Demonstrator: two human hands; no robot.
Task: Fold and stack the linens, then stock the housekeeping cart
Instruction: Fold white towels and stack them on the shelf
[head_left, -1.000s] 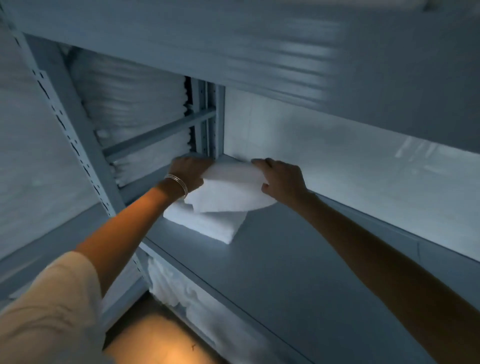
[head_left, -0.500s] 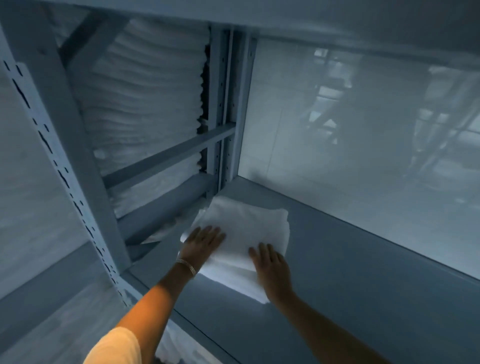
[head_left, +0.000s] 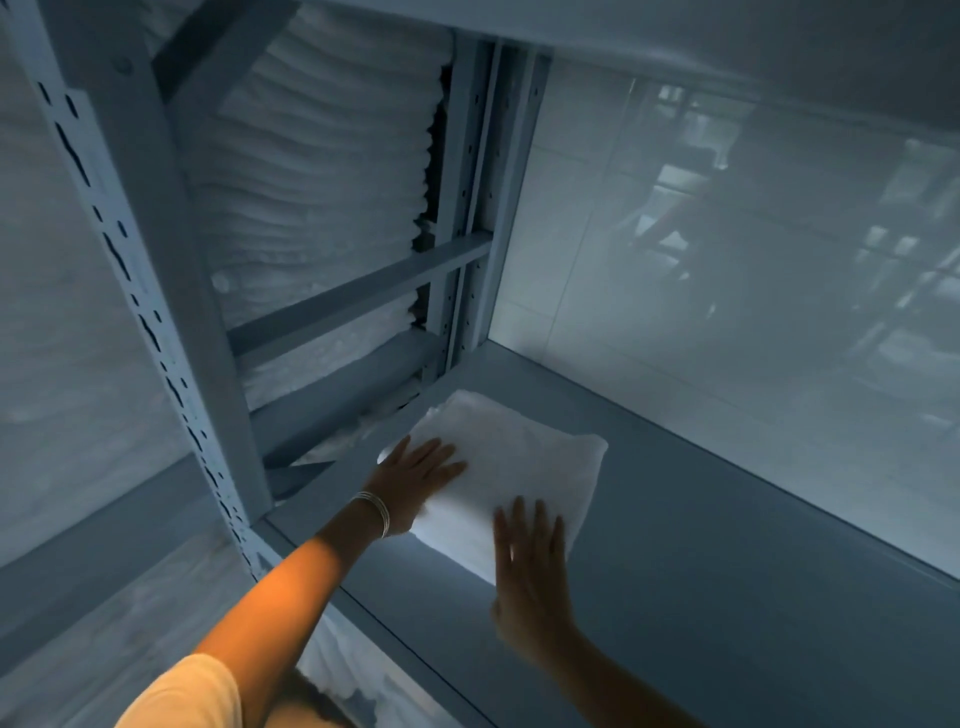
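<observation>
A small stack of folded white towels (head_left: 511, 460) lies on a grey metal shelf (head_left: 701, 545), near its left end. My left hand (head_left: 410, 480), with thin bangles at the wrist, lies flat with straight fingers on the stack's left side. Straight fingers of my right hand (head_left: 530, 566) point up over the stack's near edge, the palm above the shelf in front of it. Neither hand grips the cloth.
A perforated grey upright (head_left: 156, 291) and cross braces stand at the left. Behind them is a tall pile of white linens (head_left: 332, 171). A glossy tiled wall (head_left: 727, 291) backs the shelf. More white linen (head_left: 343, 675) lies on the shelf below.
One second ago both hands held the top towel above the stack. It now lies on the stack, and both hands have flattened; the right hand has drawn back toward the near edge.
</observation>
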